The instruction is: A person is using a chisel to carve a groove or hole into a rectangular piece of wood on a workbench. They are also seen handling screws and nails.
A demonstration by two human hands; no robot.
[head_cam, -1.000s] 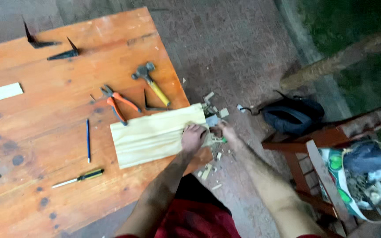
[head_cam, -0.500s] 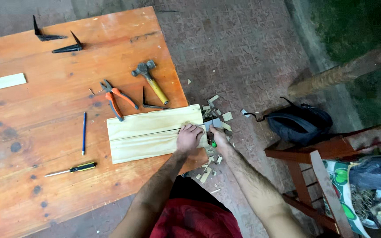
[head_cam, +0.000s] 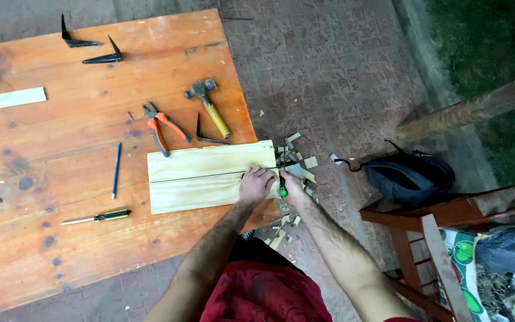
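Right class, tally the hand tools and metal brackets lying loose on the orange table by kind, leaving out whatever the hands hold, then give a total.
Hammer: 1
Pliers: 1
Screwdriver: 1
Blue pencil: 1
Black metal brackets: 3
Total: 7

Green-handled tool [head_cam: 282, 192] mostly hidden, perhaps a chisel.

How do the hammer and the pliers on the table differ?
The hammer has a yellowish handle and a dark metal head; the pliers have orange grips. The hammer is one straight piece, while the pliers lie with their handles spread. Both rest untouched on the wooden table, above the pale board.
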